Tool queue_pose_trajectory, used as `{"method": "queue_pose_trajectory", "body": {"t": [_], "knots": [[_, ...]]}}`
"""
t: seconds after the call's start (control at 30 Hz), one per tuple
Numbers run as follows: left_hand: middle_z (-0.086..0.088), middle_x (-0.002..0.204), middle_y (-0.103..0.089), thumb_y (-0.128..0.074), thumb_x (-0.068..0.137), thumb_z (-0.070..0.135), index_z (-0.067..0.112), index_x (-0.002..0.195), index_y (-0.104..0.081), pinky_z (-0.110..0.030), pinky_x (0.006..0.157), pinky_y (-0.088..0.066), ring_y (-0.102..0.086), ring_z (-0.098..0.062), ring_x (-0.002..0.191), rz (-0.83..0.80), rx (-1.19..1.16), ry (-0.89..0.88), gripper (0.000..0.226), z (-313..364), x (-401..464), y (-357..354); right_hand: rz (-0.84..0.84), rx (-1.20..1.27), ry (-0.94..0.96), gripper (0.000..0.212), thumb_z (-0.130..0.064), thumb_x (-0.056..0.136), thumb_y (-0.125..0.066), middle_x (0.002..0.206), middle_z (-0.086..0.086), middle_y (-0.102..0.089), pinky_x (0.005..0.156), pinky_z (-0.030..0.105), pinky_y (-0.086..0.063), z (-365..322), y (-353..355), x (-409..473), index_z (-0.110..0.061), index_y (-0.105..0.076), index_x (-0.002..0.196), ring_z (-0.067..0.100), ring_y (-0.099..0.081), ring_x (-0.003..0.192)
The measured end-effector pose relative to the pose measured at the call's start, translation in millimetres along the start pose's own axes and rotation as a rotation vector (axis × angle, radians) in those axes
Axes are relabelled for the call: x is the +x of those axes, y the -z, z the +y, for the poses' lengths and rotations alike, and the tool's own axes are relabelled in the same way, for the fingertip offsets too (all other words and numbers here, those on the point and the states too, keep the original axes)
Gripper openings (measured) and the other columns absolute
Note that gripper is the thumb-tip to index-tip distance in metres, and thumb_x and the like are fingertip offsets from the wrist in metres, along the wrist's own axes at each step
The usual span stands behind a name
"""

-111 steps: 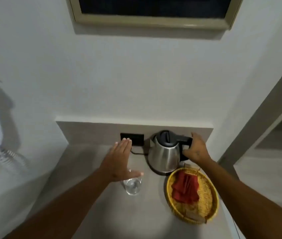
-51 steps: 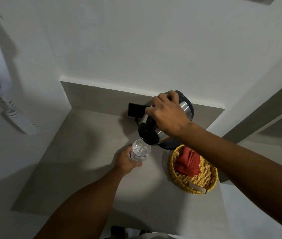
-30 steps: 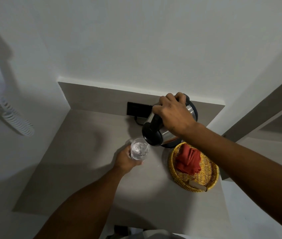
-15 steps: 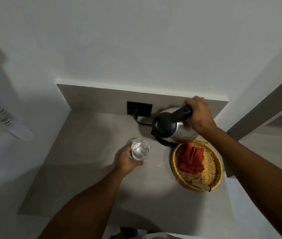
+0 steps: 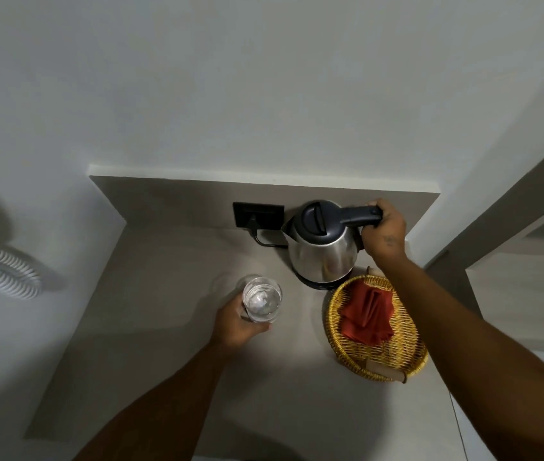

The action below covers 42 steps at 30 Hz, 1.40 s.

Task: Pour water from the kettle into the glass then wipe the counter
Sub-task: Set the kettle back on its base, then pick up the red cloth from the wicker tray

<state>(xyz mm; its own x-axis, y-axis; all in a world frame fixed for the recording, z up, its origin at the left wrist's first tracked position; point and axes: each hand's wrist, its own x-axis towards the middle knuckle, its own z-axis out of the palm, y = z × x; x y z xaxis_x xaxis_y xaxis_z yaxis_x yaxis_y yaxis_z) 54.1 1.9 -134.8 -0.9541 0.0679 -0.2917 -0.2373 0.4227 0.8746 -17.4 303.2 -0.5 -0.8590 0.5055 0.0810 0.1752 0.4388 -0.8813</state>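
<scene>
Obs., head view. Counter (image 5: 151, 344): matte grey-beige slab set in a corner, with a low upstand of the same material along the back and a thin white ledge on top of it. Plain white walls behind and at 9 o'clock. A white coiled cord (image 5: 1, 271) hangs on the 9 o'clock wall. At 3 o'clock, a grey door frame (image 5: 510, 194) and pale floor beyond the counter edge.

Kettle (image 5: 322, 251): steel body, black lid, upright on its black base at 12 o'clock on the counter, against the upstand. My right hand (image 5: 384, 234) is wrapped around the black handle on the kettle's 3 o'clock side, fingers curled tight on it. Black wall socket (image 5: 258, 215) just at the kettle's 9 o'clock, with a plug in it and a cable running to the base.

Glass (image 5: 261, 299): clear, upright, water visible inside, at 7 o'clock from the kettle and apart from it. My left hand (image 5: 238, 324) holds it from the near side, fingers and thumb closed round its wall. Cannot tell whether its foot touches the counter.

Wicker tray (image 5: 347, 347): yellow, round, just at 5 o'clock of the kettle, rim near the base. Red cloth (image 5: 365, 316) lies crumpled inside it. A small pale object (image 5: 385, 372) rests at the tray's near rim; identity unclear.
</scene>
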Motion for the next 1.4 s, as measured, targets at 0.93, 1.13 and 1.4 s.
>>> {"method": "queue_pose_trajectory", "body": {"t": [0.93, 1.13, 1.4], "knots": [[-0.011, 0.167, -0.026, -0.054, 0.074, 0.082, 0.008, 0.159, -0.025, -0.055, 0.126, -0.014, -0.017, -0.032, 0.157, -0.071, 0.893, -0.387, 0.117, -23.0, 6.6, 22.3, -0.102, -0.660, -0.330, 0.065, -0.050, 0.084, -0.054, 0.150, 0.018, -0.018, 0.104, 0.063, -0.023, 107.1, -36.9, -125.5, -0.027, -0.025, 0.137, 0.045, -0.019, 0.133], [-0.014, 0.165, -0.030, -0.032, 0.078, 0.090, 0.009, 0.158, -0.024, -0.053, 0.125, -0.016, -0.023, -0.033, 0.154, -0.003, 0.954, -0.430, 0.114, -36.3, 10.1, 20.8, -0.127, -0.687, -0.322, 0.057, -0.038, 0.091, -0.052, 0.149, 0.015, -0.020, 0.100, 0.066, -0.026, 117.1, -30.9, -119.2, -0.031, -0.025, 0.141, 0.046, -0.023, 0.130], [0.005, 0.159, -0.040, -0.078, 0.045, 0.078, 0.035, 0.149, -0.030, -0.057, 0.125, -0.018, -0.029, -0.020, 0.152, -0.055, 0.566, -0.302, 0.122, -12.9, 15.8, 19.7, 0.002, -0.436, -0.220, 0.049, -0.030, 0.090, -0.057, 0.140, 0.016, -0.033, 0.101, 0.052, -0.035, 62.2, -22.9, -137.8, -0.023, -0.042, 0.136, 0.038, -0.033, 0.123]]}}
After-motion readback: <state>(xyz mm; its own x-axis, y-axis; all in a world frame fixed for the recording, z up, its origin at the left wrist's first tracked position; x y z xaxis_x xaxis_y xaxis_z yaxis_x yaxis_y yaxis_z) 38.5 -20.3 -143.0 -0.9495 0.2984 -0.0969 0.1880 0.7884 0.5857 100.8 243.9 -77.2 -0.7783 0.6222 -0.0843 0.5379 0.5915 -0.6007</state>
